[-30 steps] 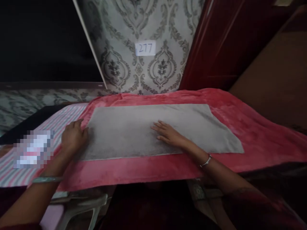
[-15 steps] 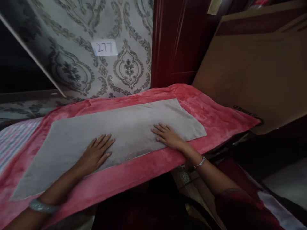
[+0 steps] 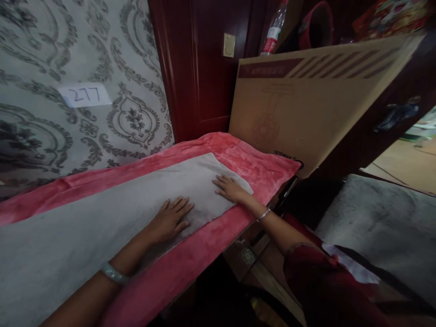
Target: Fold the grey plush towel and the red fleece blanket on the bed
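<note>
A grey rectangle of soft cloth [image 3: 102, 213] lies spread flat on a pink plush blanket [image 3: 190, 254]. My left hand [image 3: 168, 220], with a pale bangle on its wrist, rests palm down on the cloth close to its near edge, fingers spread. Farther right, my right hand [image 3: 230, 188] also lies flat on the cloth, near its right end, with a thin silver bracelet at the wrist. Neither hand grips anything. The left part of the cloth runs out of view.
Behind the blanket are a patterned wall with a paper label [image 3: 86, 94] reading 277 and a dark red door [image 3: 194, 68]. A large cardboard box [image 3: 289, 104] stands at the right, a plastic bottle [image 3: 272, 34] behind it. A grey cushioned surface [image 3: 381, 227] is at lower right.
The view has swung right, showing more of the box. Both hands have slid right along the cloth, the right one closer to its end, the left one closer to the right hand.
</note>
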The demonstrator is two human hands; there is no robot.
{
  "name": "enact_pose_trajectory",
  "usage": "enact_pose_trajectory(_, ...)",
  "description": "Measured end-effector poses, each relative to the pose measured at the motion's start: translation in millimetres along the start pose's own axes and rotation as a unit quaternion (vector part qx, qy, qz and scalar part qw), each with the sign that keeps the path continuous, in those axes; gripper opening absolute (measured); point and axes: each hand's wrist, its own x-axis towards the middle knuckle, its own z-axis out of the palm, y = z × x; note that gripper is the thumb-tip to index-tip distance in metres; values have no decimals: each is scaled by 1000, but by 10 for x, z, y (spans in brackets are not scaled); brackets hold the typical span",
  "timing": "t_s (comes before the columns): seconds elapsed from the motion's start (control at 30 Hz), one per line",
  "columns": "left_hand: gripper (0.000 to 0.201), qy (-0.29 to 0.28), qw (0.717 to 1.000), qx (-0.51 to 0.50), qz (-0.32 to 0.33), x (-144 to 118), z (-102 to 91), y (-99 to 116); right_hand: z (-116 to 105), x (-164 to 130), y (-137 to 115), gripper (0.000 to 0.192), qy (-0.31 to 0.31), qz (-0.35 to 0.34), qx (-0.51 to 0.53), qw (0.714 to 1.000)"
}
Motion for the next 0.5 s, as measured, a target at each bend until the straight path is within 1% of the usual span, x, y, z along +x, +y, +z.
enact_pose_trajectory(0.1,60,17,1000,-5,-10,150,71,-22,-106,45,317,57,38,66,6,997)
enact_pose_trajectory(0.17,60,28,999,-9,-16,170,103,-24,-177,118,431,58,61,89,14,994)
enact_pose_trajectory(0.23,59,38,999,-10,-19,153,120,-13,-239,229,472,54,84,105,28,991)
enact_pose_trajectory(0.33,57,59,998,-9,-18,118,131,6,-307,455,468,37,109,129,52,984)
enact_pose_trajectory(0.43,57,75,997,-9,-14,101,147,3,-340,718,473,29,118,163,73,977)
enact_pose_trajectory(0.5,56,86,996,-12,-8,95,161,-7,-335,892,493,25,111,185,89,972)
